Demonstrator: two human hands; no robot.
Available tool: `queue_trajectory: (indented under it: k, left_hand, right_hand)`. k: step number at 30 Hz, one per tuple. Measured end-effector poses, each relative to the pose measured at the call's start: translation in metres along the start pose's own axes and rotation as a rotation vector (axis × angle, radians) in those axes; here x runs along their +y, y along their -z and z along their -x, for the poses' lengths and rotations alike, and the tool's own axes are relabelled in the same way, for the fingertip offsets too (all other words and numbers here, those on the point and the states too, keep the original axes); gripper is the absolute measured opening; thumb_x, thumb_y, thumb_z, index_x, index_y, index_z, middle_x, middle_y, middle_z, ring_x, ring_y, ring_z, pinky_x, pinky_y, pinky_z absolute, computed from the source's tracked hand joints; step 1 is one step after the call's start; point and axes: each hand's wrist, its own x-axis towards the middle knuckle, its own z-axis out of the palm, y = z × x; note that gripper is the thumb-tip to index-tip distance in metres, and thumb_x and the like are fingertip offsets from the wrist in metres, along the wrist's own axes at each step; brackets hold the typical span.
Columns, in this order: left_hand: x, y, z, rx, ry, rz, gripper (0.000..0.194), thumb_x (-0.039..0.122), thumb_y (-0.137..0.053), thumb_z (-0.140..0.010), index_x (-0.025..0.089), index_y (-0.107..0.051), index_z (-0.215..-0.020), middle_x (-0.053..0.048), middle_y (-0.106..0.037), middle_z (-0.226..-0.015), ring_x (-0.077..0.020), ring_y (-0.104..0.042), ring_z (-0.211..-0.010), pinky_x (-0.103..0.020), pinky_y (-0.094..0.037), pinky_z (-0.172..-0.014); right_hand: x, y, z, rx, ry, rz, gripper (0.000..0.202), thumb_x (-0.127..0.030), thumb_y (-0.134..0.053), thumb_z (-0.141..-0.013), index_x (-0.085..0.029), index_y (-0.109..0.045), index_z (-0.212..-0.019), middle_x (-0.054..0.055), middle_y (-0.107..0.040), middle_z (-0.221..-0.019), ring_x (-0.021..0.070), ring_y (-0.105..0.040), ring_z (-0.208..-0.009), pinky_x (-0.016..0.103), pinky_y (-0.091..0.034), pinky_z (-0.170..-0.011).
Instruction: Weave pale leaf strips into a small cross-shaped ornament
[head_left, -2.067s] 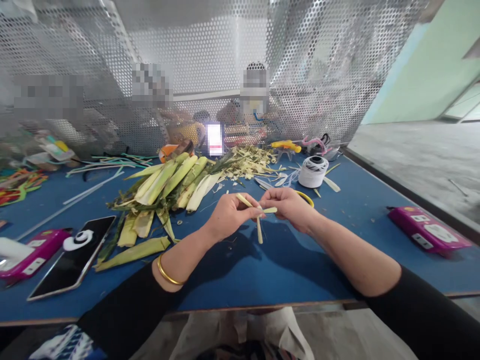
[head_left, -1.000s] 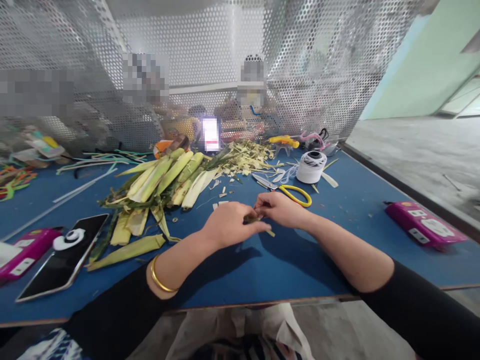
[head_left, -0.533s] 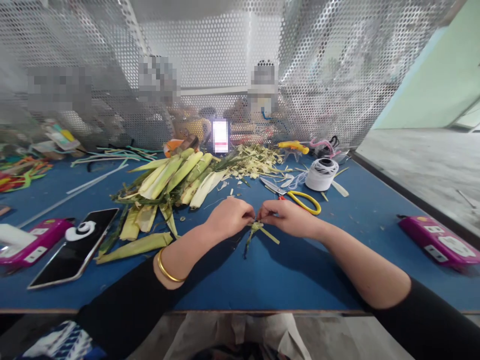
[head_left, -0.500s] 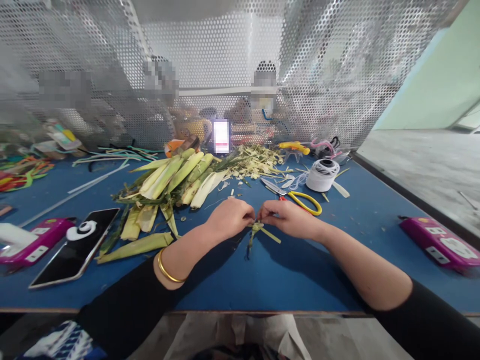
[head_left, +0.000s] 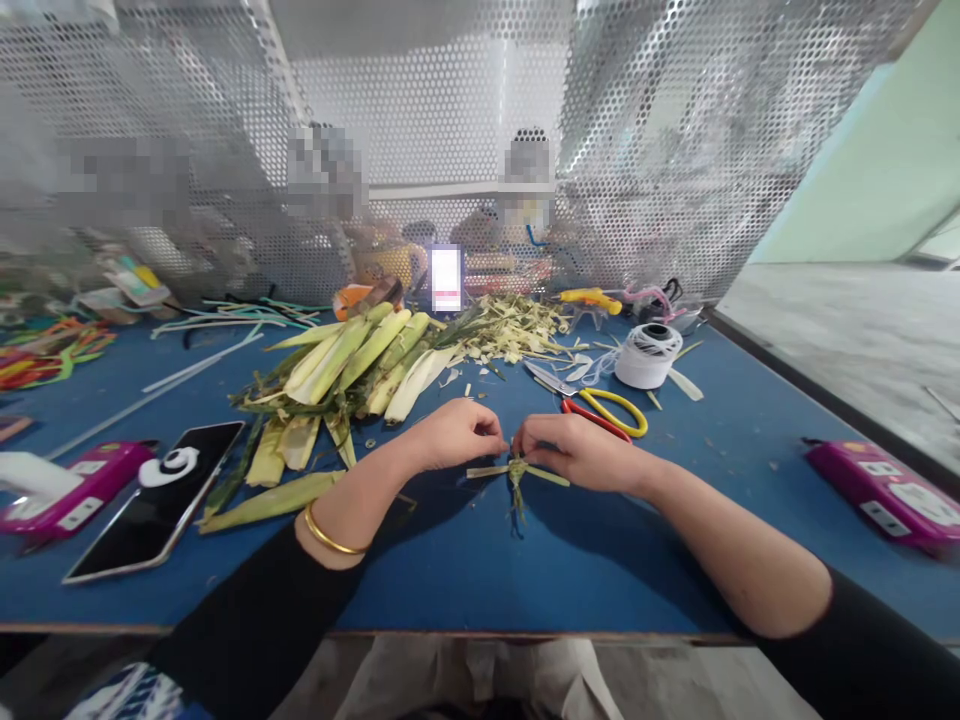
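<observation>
Right hand [head_left: 568, 446] holding knotted strips [head_left: 517, 468], inside table edge [head_left: 420, 633]

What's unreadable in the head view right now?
- Left hand: too small to tell if its fingertips grip anything.
- Right hand: its own fingers hide whether it grips the leaf strips.
- Red scissors handle: partly behind the right hand.
- Lit screen: blurred.
- Left pink case: cut off by left edge.

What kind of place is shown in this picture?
Probably a small craft workshop: husks heaped on a blue worktable, scissors and a spool of white thread beside them.
</observation>
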Motion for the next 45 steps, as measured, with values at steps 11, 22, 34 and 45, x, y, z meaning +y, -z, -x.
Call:
queue_trajectory:
  k: [11,22,34,45]
  left_hand:
    - [0.003,-0.023,-0.005,0.067,0.201,0.612,0.010,0.020,-0.054,-0.065,0.016,-0.050,-0.057,-0.001,-0.063,-0.063,-0.0063,-0.049,-0.046,-0.016,-0.034,-0.040]
    - [0.000,-0.022,-0.003,-0.104,0.274,0.783,0.020,0.030,-0.074,-0.069,0.012,-0.064,-0.070,-0.004,-0.069,-0.067,-0.0087,-0.059,-0.054,-0.021,-0.049,-0.056]
    - [0.003,-0.024,-0.004,-0.087,0.304,0.783,0.020,0.015,-0.078,-0.058,0.012,-0.072,-0.077,-0.003,-0.068,-0.064,-0.0098,-0.060,-0.057,-0.024,-0.051,-0.063]
    - [0.002,-0.028,-0.004,-0.080,0.223,0.733,0.022,0.033,-0.076,-0.070,0.014,-0.065,-0.071,-0.002,-0.067,-0.068,-0.0088,-0.060,-0.059,-0.022,-0.050,-0.061]
  right_hand:
    - [-0.005,0.004,-0.001,-0.003,0.024,-0.007,0.017,-0.011,-0.045,-0.089,-0.019,-0.051,-0.076,0.003,-0.051,-0.086,0.0139,-0.051,-0.078,0.026,-0.043,-0.072]
    - [-0.001,0.003,-0.002,0.083,-0.228,-0.077,0.013,-0.019,-0.056,-0.082,-0.018,-0.055,-0.070,-0.002,-0.055,-0.067,0.0116,-0.054,-0.062,0.024,-0.040,-0.059]
    - [-0.012,0.001,-0.005,0.199,-0.494,-0.748,0.021,-0.031,-0.067,-0.071,-0.017,-0.055,-0.062,-0.004,-0.055,-0.052,0.0073,-0.051,-0.044,0.020,-0.041,-0.044]
    - [0.009,0.003,-0.006,0.373,-0.413,-0.429,0.018,-0.018,-0.062,-0.070,-0.018,-0.068,-0.087,0.001,-0.067,-0.074,0.0138,-0.060,-0.070,0.027,-0.047,-0.066]
